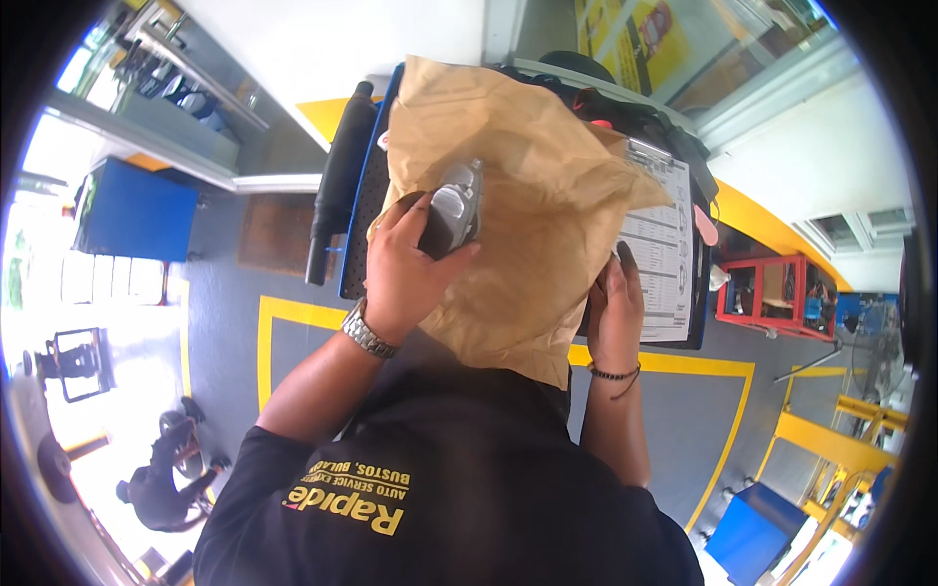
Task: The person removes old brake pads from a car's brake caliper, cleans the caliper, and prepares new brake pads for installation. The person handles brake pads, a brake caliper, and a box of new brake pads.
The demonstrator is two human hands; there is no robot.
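Observation:
A grey metal car part [457, 203] with rounded hollows, resembling a brake caliper, is gripped in my left hand [412, 256]. My fingers curl over its left side, with the thumb below it. The part is over a large creased sheet of brown paper [528, 215], which looks like an opened bag or wrapping. At the paper's lower right edge, my right hand [616, 303] has its fingers bent against the paper; its thumb is hidden. Dark smudges mark the fingertips. Just beyond that hand, a clipboard with a printed form [660, 249] lies partly under the paper.
Beneath the paper is a blue-edged cart top [354, 244], with a black cylindrical object [342, 181] along its left side. A red cabinet [777, 293] stands to the right, blue cabinets [137, 210] farther off. Another person [166, 479] crouches at the lower left. Yellow lines [293, 311] mark the floor.

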